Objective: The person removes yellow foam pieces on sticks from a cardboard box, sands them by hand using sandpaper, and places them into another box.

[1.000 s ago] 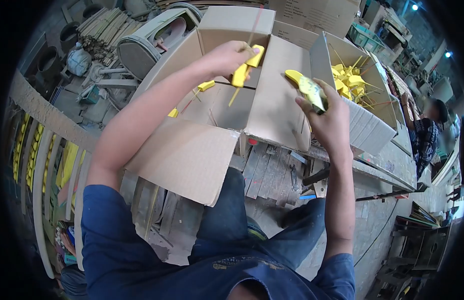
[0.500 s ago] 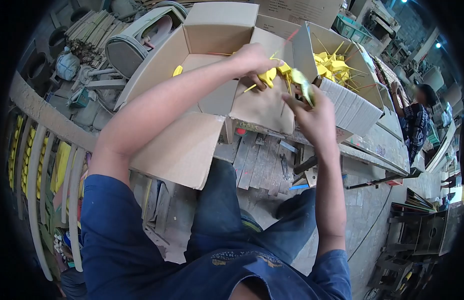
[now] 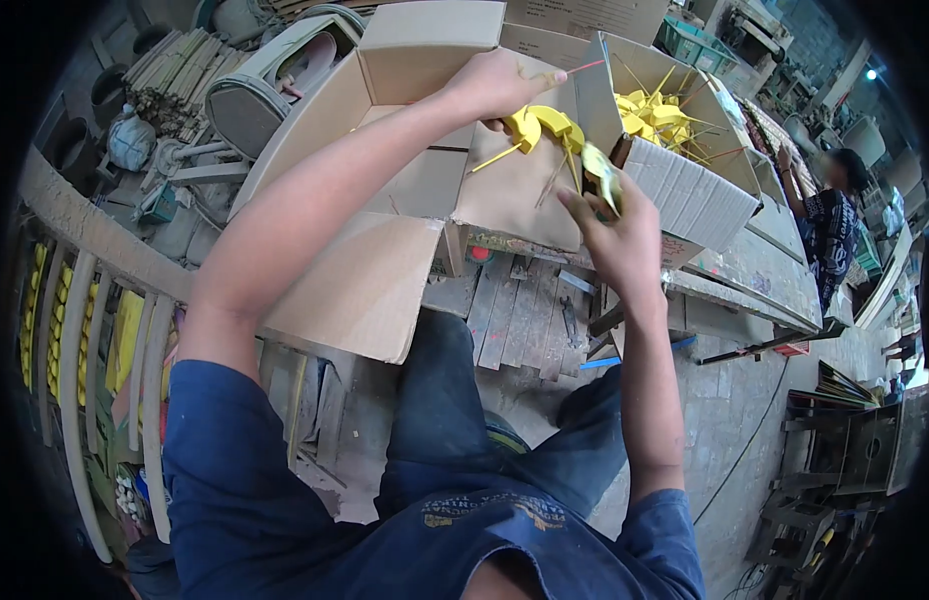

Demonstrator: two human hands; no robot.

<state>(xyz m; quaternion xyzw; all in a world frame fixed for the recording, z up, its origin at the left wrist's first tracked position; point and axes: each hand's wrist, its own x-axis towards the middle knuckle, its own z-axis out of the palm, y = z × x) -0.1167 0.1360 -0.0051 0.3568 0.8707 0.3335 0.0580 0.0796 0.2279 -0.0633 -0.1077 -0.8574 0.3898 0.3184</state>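
Yellow pieces on thin sticks (image 3: 526,128) hang below my left hand (image 3: 505,88), whose fingers are closed around them over a cardboard flap (image 3: 515,200). My right hand (image 3: 615,225) grips a yellow-green patterned object (image 3: 601,174), just right of those pieces. The open cardboard box (image 3: 425,75) lies under my left forearm. To the right, a second carton (image 3: 690,190) holds a heap of yellow pieces (image 3: 660,118) with sticks pointing out in several directions.
A co-worker (image 3: 833,215) is at the far right, beyond the work table (image 3: 770,275). Slatted racks (image 3: 80,350) with yellow pieces stand at the left. Pliers (image 3: 569,318) lie on wooden slats below the boxes. A green crate (image 3: 697,45) is at the back.
My left hand has moved right, from over the open box to above the flap, bringing its yellow pieces near my right hand. The yellow pieces seen inside the box are now hidden or out of sight.
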